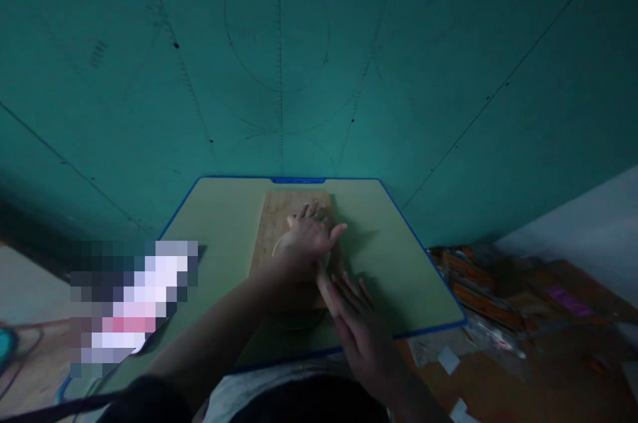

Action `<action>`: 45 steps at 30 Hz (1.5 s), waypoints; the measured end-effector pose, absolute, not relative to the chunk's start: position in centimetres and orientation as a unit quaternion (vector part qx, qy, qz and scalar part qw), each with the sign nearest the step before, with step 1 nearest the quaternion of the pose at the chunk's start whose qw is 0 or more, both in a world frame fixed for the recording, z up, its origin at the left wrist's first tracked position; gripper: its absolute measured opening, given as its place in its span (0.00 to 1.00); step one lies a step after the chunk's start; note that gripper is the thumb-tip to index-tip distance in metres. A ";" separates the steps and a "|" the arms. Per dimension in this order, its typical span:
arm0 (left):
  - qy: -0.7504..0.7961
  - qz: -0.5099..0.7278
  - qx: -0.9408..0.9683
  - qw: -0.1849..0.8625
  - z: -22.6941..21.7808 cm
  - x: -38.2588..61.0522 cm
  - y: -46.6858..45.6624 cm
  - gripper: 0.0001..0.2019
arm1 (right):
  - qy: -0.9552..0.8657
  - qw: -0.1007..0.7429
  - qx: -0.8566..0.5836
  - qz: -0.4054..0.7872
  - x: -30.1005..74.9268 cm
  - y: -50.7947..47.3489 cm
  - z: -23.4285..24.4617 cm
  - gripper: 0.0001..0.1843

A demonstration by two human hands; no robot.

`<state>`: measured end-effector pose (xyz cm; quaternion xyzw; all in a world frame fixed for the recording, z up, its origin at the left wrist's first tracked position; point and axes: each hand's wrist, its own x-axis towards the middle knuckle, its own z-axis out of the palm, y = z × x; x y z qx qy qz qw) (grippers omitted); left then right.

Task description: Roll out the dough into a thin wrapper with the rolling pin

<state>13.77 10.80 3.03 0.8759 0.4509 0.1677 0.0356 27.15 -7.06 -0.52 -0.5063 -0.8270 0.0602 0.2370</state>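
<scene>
A wooden board [275,211] lies lengthwise on the table. Over its middle, my left hand [312,237] rests palm down, fingers stretched forward and thumb out to the right. Beneath that palm shows the curved edge of a pale, flat, round piece [280,245] like dough; most of it is hidden. My right hand [356,323] is at the board's near right edge, fingers extended and slightly apart, its index finger reaching to my left wrist. Nothing shows in its grasp. The picture is dim and somewhat blurred around both hands.
The pale table [224,210] has a blue rim and stands against a green wall [309,64] with drawn lines. A pixelated, bright object [144,296] is on the table's left side. Wooden pieces [468,280] and scraps of paper [448,360] lie on the floor at right.
</scene>
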 end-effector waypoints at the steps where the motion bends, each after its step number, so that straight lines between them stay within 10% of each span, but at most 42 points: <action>1: 0.437 0.176 0.881 0.039 2.9 13.7 10.8 0.25 | -0.822 0.241 -0.513 0.060 26.8 -7.2 -0.6 0.42; 22: 0.436 0.213 0.874 -0.016 -1.5 0.5 6.7 0.26 | -0.883 0.235 -0.395 0.097 18.9 -7.5 2.4 0.14; 45: 0.423 0.126 0.896 0.050 1.2 3.3 8.8 0.29 | -0.818 0.188 -0.513 0.180 20.9 -5.8 2.7 0.47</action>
